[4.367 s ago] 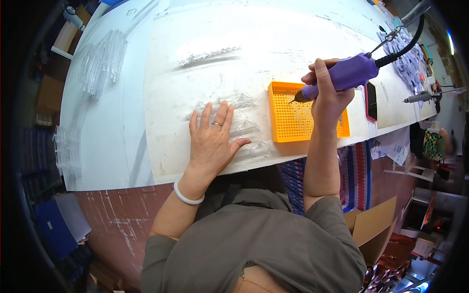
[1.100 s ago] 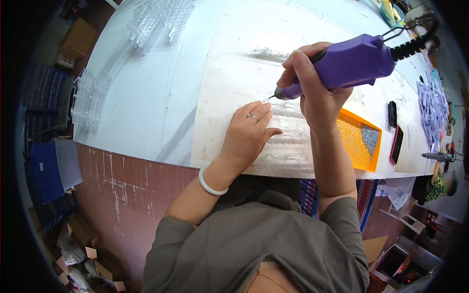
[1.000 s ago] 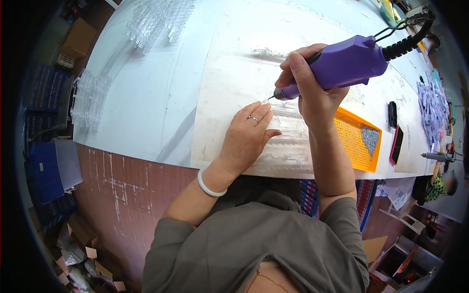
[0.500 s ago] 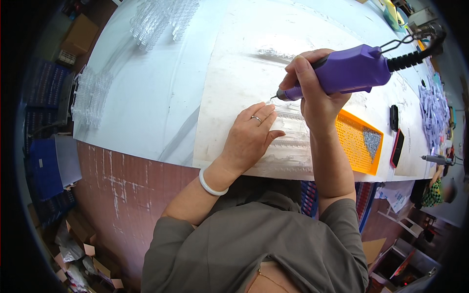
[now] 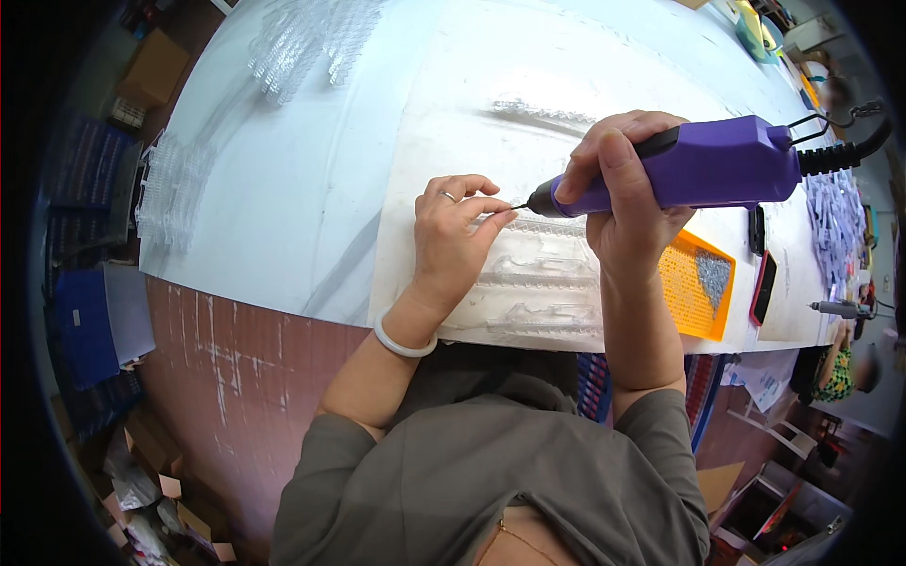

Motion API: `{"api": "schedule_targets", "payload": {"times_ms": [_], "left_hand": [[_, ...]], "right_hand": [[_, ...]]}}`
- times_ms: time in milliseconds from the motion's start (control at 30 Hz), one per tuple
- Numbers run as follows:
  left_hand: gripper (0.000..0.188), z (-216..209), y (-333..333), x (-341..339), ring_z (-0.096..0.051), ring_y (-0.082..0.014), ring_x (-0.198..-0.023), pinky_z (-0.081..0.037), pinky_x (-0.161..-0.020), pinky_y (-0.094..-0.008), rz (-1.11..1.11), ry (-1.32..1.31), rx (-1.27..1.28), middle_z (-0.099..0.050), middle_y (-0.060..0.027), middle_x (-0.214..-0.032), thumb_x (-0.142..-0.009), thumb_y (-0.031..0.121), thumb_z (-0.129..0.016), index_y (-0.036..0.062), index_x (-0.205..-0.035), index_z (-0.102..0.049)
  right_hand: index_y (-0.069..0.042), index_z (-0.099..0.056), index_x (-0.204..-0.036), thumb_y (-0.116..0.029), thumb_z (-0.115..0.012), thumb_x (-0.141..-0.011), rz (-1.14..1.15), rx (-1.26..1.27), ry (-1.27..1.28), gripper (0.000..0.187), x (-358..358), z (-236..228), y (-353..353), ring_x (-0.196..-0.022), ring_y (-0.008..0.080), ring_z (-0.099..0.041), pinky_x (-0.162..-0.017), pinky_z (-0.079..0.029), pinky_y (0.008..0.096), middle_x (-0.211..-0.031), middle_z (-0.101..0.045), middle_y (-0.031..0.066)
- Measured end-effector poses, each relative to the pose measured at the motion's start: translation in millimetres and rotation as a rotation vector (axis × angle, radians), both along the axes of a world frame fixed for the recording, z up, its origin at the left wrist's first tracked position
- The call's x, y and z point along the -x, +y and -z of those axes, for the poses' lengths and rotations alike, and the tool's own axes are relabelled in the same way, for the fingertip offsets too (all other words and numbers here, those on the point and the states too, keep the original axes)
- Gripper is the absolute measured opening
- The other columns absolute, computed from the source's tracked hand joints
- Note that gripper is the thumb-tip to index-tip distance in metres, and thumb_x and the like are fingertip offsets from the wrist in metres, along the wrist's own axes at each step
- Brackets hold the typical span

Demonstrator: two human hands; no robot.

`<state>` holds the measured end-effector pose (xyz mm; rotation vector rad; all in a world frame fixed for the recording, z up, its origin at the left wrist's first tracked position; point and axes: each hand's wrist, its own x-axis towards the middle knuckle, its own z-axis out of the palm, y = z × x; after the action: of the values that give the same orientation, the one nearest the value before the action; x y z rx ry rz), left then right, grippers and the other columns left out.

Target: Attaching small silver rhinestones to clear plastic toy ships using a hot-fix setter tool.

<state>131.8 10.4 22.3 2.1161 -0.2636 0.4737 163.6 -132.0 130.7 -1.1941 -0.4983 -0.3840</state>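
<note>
My right hand (image 5: 632,184) is wrapped round a purple electric screwdriver (image 5: 727,160), held nearly level with its thin bit pointing left. At the tip of the bit, the thumb and forefinger of my left hand (image 5: 448,231) are pinched together. Whatever lies between those fingertips is too small to make out. Beneath and beside the hands, several clear plastic strips with toothed edges (image 5: 538,281) lie in rows on the white board. One more clear strip (image 5: 543,113) rests farther off, beyond the screwdriver.
An orange tray (image 5: 687,326) holding small silvery parts (image 5: 713,274) stands right of my right forearm. Beside it lie a red-edged dark object (image 5: 764,288) and a small black one (image 5: 757,229). Clear strips are piled at the far left (image 5: 311,42). Another person (image 5: 838,373) is at the right.
My left hand has lifted from lying flat over the strips into a pinch at the bit. The screwdriver has moved right, slightly nearer and more level.
</note>
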Motion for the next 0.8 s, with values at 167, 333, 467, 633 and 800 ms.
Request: {"api": "schedule_targets", "payload": {"times_ms": [167, 333, 467, 633, 800], "left_hand": [[0.013, 2.7, -1.7, -0.7, -0.055, -0.02, -0.096, -0.046, -0.08, -0.0329, 0.033, 0.009, 0.039, -0.066, -0.0004, -0.097, -0.069, 0.01, -0.08, 0.0097, -0.081, -0.075], [0.014, -1.4, -4.5, -0.1, -0.055, -0.0205, -0.099, -0.04, -0.087, -0.0351, 0.01, 0.041, 0.1, -0.066, 0.0001, -0.1, -0.069, 0.014, -0.08, 0.011, -0.081, -0.074], [0.014, 3.6, -2.9, -2.1, -0.054, -0.021, -0.101, -0.04, -0.088, -0.0348, 0.077, 0.086, 0.22, -0.067, -0.0006, -0.102, -0.068, 0.015, -0.081, 0.011, -0.08, -0.074], [0.012, 3.9, -0.4, -2.5, -0.054, -0.0212, -0.1, -0.04, -0.087, -0.0358, 0.065, 0.035, 0.142, -0.066, -0.0006, -0.099, -0.068, 0.015, -0.081, 0.0108, -0.076, -0.072], [0.013, -0.4, -0.2, -0.3, -0.054, -0.0219, -0.099, -0.04, -0.086, -0.0367, 0.036, -0.055, 0.011, -0.065, -0.0002, -0.097, -0.068, 0.012, -0.081, 0.0091, -0.075, -0.07]], "right_hand": [[0.0, -0.059, -0.087, 0.0, -0.064, -0.087, 0.005, 0.018, 0.023, 0.005, 0.2, 1.8, -3.3, -0.056, 0.0139, -0.065, -0.052, -0.054, 0.024, -0.071, -0.066, 0.0088], [0.001, -0.058, -0.087, 0.0, -0.064, -0.087, -0.004, 0.002, 0.039, 0.006, 0.0, 2.6, 0.4, -0.056, 0.0143, -0.065, -0.051, -0.054, 0.0243, -0.071, -0.065, 0.0093], [0.001, -0.058, -0.088, 0.001, -0.064, -0.087, -0.018, 0.005, 0.004, 0.006, -0.8, 1.8, -0.9, -0.056, 0.0147, -0.065, -0.051, -0.054, 0.0248, -0.072, -0.066, 0.01], [0.001, -0.057, -0.089, 0.002, -0.063, -0.087, -0.054, -0.027, -0.028, 0.006, -2.6, 3.0, -0.7, -0.055, 0.0151, -0.065, -0.05, -0.054, 0.0252, -0.074, -0.066, 0.0113], [0.002, -0.057, -0.089, 0.004, -0.064, -0.085, -0.062, -0.004, 0.004, 0.008, 2.0, 0.2, 3.2, -0.055, 0.0149, -0.065, -0.05, -0.054, 0.0247, -0.073, -0.065, 0.0116]]}}
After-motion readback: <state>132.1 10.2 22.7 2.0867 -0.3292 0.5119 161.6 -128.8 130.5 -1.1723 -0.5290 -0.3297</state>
